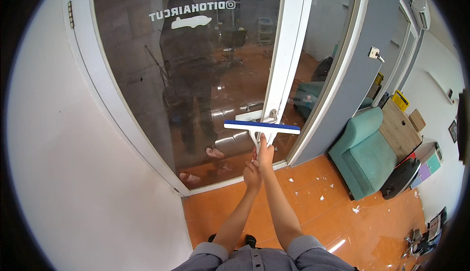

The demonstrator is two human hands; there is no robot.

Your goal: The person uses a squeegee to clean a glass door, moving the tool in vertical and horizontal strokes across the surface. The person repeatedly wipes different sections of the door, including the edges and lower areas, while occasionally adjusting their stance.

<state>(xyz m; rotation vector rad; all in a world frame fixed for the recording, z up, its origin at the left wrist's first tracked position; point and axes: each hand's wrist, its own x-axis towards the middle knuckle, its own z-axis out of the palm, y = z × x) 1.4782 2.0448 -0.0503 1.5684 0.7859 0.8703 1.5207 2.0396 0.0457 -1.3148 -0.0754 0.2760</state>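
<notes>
A white window squeegee [261,127] with a blue blade edge is held upright before me, its blade running roughly level near the door handle [273,115]. Around its handle my right hand [265,154] is closed, thumb pointing up toward the head. Just below and to the left, my left hand [252,175] is closed close against the right one, at the handle's lower end; what its fingers grip is partly hidden. Behind the squeegee stands a white-framed glass door [191,87] with mirrored lettering and a dark reflection on the pane. Whether the blade touches the door cannot be told.
A white wall [91,161] runs along the left. On the right are a teal armchair [371,161], a wooden tabletop [398,124] and a black rounded object [400,179]. White scraps [322,198] lie on the orange tiled floor [312,212].
</notes>
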